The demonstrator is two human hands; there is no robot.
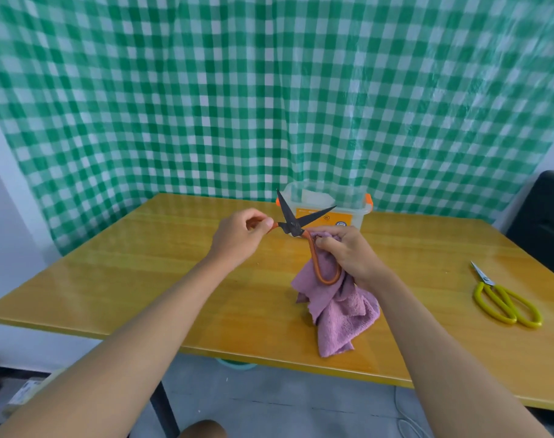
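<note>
Two grips: left hand [237,238] pinching scissors [293,224]; right hand [351,254] clutching cloth [342,314]
Risk: blades [316,215] gaping at 12 o'clock; a slip probably meaning cuts

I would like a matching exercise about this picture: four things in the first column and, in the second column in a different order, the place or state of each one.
Column one
1. orange-handled scissors
2. yellow-handled scissors
3. purple cloth
4. clear plastic box

Column two
A. lies on the table, far to the right, blades shut
B. stands at the far side of the table
C. held up with blades open; the left hand pinches one handle
D. hangs from the right hand

Pairs: 1-C, 2-A, 3-D, 4-B
</note>
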